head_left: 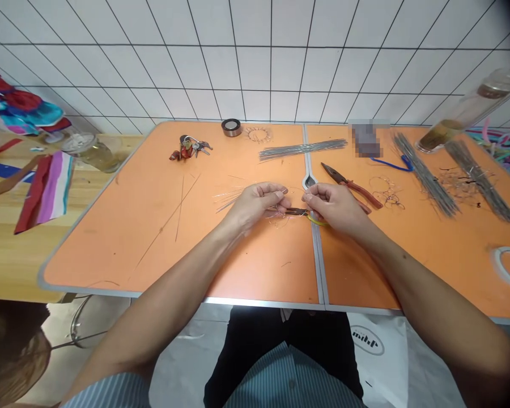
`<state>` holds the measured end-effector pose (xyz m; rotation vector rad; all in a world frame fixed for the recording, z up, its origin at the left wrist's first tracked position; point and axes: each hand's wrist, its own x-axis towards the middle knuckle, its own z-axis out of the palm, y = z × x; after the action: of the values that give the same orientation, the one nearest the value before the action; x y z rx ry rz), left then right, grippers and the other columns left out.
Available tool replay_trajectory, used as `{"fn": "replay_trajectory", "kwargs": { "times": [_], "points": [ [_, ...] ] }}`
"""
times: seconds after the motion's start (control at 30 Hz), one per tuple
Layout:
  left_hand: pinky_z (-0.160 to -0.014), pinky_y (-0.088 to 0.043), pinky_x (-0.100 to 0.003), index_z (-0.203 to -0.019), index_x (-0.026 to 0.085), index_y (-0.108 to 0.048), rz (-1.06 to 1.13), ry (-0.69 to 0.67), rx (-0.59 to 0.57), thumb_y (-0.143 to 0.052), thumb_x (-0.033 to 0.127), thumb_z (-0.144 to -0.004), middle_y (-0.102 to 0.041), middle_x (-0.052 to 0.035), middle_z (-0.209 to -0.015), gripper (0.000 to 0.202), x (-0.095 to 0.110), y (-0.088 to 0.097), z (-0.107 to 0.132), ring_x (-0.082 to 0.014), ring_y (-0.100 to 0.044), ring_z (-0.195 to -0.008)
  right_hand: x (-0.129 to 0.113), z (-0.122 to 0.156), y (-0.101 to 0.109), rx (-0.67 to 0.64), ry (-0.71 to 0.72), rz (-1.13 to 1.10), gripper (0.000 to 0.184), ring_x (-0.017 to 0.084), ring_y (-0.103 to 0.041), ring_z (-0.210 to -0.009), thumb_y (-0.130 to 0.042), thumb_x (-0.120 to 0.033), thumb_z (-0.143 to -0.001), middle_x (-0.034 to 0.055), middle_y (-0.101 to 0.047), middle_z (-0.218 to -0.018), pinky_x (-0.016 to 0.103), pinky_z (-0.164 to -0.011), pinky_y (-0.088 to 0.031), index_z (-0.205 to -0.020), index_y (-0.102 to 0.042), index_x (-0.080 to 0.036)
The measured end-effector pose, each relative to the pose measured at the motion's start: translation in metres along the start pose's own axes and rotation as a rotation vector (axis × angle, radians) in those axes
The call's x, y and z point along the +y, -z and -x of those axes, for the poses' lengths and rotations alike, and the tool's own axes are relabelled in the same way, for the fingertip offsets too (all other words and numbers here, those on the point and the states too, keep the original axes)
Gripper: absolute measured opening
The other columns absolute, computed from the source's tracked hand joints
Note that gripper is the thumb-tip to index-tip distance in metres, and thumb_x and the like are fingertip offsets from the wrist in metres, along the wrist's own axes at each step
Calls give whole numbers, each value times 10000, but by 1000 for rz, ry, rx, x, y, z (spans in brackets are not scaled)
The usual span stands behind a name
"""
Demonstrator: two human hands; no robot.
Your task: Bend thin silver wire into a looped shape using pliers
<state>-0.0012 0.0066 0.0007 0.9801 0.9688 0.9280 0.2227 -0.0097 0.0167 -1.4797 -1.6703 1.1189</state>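
Note:
My left hand [263,204] is closed in a pinch on thin metal wire, and several strands [226,198] fan out behind it to the left. Opposite it, my right hand [331,205] pinches with thumb and forefinger, apparently on the fine wire between the hands; the exact grip is too small to see. Just below the fingertips lies a pair of pliers [296,211] with dark jaws and a yellow handle, partly hidden by my right hand. Red-handled long-nose pliers [352,186] rest beyond that hand. Loose wires [176,212] lie to the left on the orange table [255,272].
A wire bundle [304,149], a tape roll [231,127] and keys [191,147] lie toward the back. More wire bundles [427,177] and a tilted clear bottle [440,135] are at right. Ribbons [46,190] and a jar [91,152] occupy the wooden table at left.

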Motion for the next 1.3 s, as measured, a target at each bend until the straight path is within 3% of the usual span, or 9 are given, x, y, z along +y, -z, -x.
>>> {"fn": "replay_trajectory", "kwargs": {
  "times": [0.13,0.37,0.53,0.73,0.93,1.03,1.17,1.3],
  "points": [
    [-814,-648,-331,-1020,135,-744,83,32,0,-775,150,-907,-839,-114,-926,118,0,-2,3,-175,-787,-792,-2,0,0,50,-4,-32,212,135,-520,-574,-670,-381,-971,-15,-604,-654,297,-563,-371,-848,-640,-211],
    [-734,-631,-292,-987,142,-765,38,-37,26,-812,233,-902,-829,-94,-876,132,-1,0,2,-173,-779,-740,-6,2,-2,33,-11,-85,224,123,-510,-568,-707,-393,-955,-9,-615,-674,283,-557,-390,-850,-651,-203],
    [-737,-630,-290,-997,140,-761,47,-50,1,-790,213,-905,-816,-74,-827,121,-1,1,3,-158,-754,-688,-11,4,8,147,57,-126,198,129,-581,-647,-764,-368,-941,31,-698,-813,286,-620,-491,-878,-689,-196],
    [-774,-650,-340,-1034,128,-744,77,19,-57,-721,209,-973,-812,-80,-830,104,4,-2,6,-174,-758,-679,-18,9,14,251,157,-214,174,150,-650,-698,-844,-356,-930,38,-733,-838,298,-638,-569,-967,-748,-216],
    [-732,-655,-338,-1024,114,-728,154,115,-84,-560,279,-1100,-788,-98,-791,247,7,-6,7,-189,-763,-664,-19,13,7,268,221,-265,136,141,-671,-673,-847,-320,-940,23,-759,-818,295,-634,-604,-936,-748,-227],
    [-726,-663,-336,-1008,107,-734,177,143,-89,-569,313,-1107,-783,-106,-785,282,7,-7,7,-189,-757,-667,-18,13,3,273,249,-245,124,144,-685,-679,-841,-311,-942,27,-775,-837,303,-644,-625,-926,-749,-229],
    [-707,-664,-325,-984,107,-732,164,149,-94,-607,308,-1092,-783,-109,-782,260,6,-8,8,-181,-750,-656,-16,14,-4,320,312,-208,106,151,-698,-696,-825,-284,-939,21,-782,-839,311,-653,-640,-900,-736,-242],
    [-712,-667,-311,-1002,107,-739,147,108,-105,-660,205,-1048,-789,-93,-783,134,4,-9,10,-168,-754,-653,-12,15,-13,421,410,-134,59,168,-733,-763,-790,-225,-947,19,-788,-883,320,-661,-632,-921,-744,-251]
  ]
}}
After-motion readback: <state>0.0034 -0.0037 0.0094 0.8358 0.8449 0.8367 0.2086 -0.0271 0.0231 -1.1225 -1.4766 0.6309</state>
